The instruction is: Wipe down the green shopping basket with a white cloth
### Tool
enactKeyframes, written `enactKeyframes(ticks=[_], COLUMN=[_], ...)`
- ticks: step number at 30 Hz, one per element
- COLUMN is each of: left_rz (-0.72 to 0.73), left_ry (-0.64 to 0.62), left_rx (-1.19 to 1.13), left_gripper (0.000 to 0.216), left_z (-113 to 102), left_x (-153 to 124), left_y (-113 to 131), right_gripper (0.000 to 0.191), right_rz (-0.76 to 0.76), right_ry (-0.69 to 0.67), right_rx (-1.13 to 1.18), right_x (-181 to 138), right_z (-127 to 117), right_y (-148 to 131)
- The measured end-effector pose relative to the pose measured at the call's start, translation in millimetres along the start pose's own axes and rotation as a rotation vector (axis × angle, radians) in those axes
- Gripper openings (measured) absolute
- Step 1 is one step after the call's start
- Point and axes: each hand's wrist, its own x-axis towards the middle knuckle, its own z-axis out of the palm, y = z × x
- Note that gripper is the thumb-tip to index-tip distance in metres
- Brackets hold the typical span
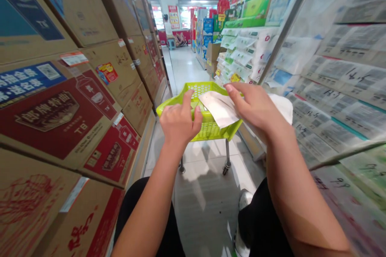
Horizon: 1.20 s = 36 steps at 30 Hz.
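Note:
A lime-green shopping cart [208,131] on thin metal legs with casters stands in front of me in the aisle. My left hand [180,122] is on its near left rim, with several fingers curled over the edge. The index finger and thumb of that hand stick up, apart from each other. My right hand [256,106] is closed on a white cloth [221,108] at the right side of the rim. One part of the cloth lies over the basket's near edge, and another part shows beyond my wrist on the right. My right fingertips are partly hidden.
Stacked cardboard cartons [54,112] line the left side. To the right are shelves of wrapped paper packs [334,76] with handwritten prices and a metal post [283,40]. The tiled floor [183,70] runs ahead towards a person [167,26] by a blue stool [171,44].

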Motion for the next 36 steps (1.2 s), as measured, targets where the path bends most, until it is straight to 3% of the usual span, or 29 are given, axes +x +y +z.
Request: enactKeyframes(ticks=[5, 9, 13, 16, 21, 24, 26, 29, 31, 36], left_rz=[-0.059, 0.126, 0.325, 0.360, 0.241, 0.120, 0.116, 0.099, 0.046, 0.067], left_ry=[-0.087, -0.215, -0.231, -0.170, -0.076, 0.127, 0.171, 0.174, 0.178, -0.074], left_rx=[-0.029, -0.091, -0.145, -0.192, -0.397, -0.503, -0.598, -0.685, -0.613, -0.258], left_gripper=[0.054, 0.070, 0.045, 0.026, 0.014, 0.010, 0.013, 0.026, 0.034, 0.042], left_z=[-13, -31, -31, -21, -26, -38, -42, -38, -33, -23], left_x=[7, 7, 2, -1, 3, 6, 7, 6, 6, 7], left_y=[-7, -13, -17, -14, -21, -36, -45, -50, -49, -39], right_gripper=[0.072, 0.062, 0.059, 0.059, 0.061, 0.060, 0.057, 0.052, 0.053, 0.064], right_rz=[0.118, 0.125, 0.107, 0.096, 0.111, 0.109, 0.085, 0.021, -0.015, -0.067], right_ry=[-0.119, -0.108, -0.030, -0.018, -0.043, -0.050, -0.043, 0.022, 0.062, 0.037], right_rx=[-0.080, -0.068, -0.017, -0.017, -0.115, -0.163, -0.181, -0.194, -0.194, -0.193], right_x=[-15, -19, -18, -18, -19, -18, -16, -15, -15, -21], right_z=[-10, 2, 12, 13, 8, 4, 1, -2, -1, 18], right_y=[41, 47, 45, 46, 47, 49, 50, 44, 33, -4])
